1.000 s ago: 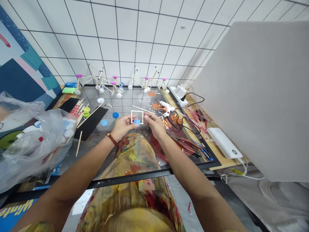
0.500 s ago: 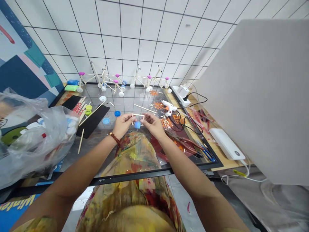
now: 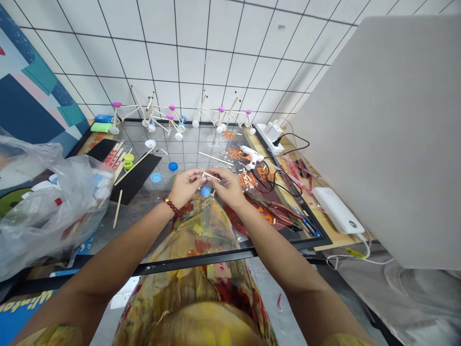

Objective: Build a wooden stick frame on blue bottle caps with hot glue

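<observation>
My left hand (image 3: 185, 187) and my right hand (image 3: 229, 188) meet over the glossy tabletop. Both pinch a small frame of pale wooden sticks (image 3: 213, 176), partly covered by the fingers. Just below the fingertips shows a blue bottle cap (image 3: 205, 191); whether it is joined to the frame, I cannot tell. To the left of my left hand lie a dark blue cap (image 3: 173, 166) and a light blue cap (image 3: 156, 178). A loose stick (image 3: 216, 159) lies behind the hands.
Stick models with white wheels (image 3: 219, 115) stand along the tiled wall. A white glue gun (image 3: 252, 157) and red-handled pliers (image 3: 281, 214) lie to the right. Sticks rest on a black sheet (image 3: 139, 180). At left is a plastic bag of caps (image 3: 72, 192); at right, a power strip (image 3: 269, 138).
The stick frame has been turned and tilted between my fingers, and my hands have come closer together. The blue cap below also looks tilted. The view has shifted slightly.
</observation>
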Tool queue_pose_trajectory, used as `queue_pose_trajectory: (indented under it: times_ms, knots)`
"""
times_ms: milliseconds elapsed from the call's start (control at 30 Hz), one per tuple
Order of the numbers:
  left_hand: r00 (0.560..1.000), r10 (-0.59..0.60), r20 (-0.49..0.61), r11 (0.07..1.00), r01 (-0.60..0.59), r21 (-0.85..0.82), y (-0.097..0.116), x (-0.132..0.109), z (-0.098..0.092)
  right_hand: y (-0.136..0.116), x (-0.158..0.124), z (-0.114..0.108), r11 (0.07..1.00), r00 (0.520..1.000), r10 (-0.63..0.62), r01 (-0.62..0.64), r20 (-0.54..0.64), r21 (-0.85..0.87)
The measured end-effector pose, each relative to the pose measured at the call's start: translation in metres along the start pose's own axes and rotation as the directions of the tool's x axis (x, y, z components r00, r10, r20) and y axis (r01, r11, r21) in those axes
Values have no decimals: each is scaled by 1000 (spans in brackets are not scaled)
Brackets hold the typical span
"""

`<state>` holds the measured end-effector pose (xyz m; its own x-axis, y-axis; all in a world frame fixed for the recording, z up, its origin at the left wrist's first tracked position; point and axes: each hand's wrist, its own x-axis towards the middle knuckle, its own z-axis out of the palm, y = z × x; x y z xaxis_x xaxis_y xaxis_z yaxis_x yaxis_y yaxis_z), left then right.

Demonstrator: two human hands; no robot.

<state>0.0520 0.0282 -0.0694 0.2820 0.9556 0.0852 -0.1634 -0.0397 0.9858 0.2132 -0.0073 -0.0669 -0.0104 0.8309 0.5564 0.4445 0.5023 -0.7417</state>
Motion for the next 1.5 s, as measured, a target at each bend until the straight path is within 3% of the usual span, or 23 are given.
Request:
queue_pose_trajectory:
  times_ms: [233, 467, 633, 800, 1233, 1367, 1500]
  knots:
    - [997, 16, -72, 1000, -17, -17, 4, 0, -2, -2, -1, 3, 993, 993, 114, -114, -21, 11]
    - [987, 19, -158, 999, -26, -42, 1, 4, -2, 6, 0, 6, 953, 965, 262, -262, 21, 151]
    - [964, 166, -207, 978, -133, 162, 3, 3, -4, 6, -1, 6, 932, 951, 303, -308, 52, 192]
    - [951, 255, -176, 936, -196, 293, 4, 0, -6, 9, -1, 6, 920, 944, 323, -329, 64, 211]
    - [953, 239, -189, 940, -179, 289, -2, 3, -10, 9, -1, 8, 893, 930, 361, -367, 73, 260]
    - [967, 170, -187, 971, -132, 199, -7, 6, -11, 12, 0, 10, 862, 917, 393, -391, 62, 323]
    - [970, 177, -168, 965, -138, 222, -10, 7, -13, 11, 1, 11, 847, 910, 415, -393, 17, 358]
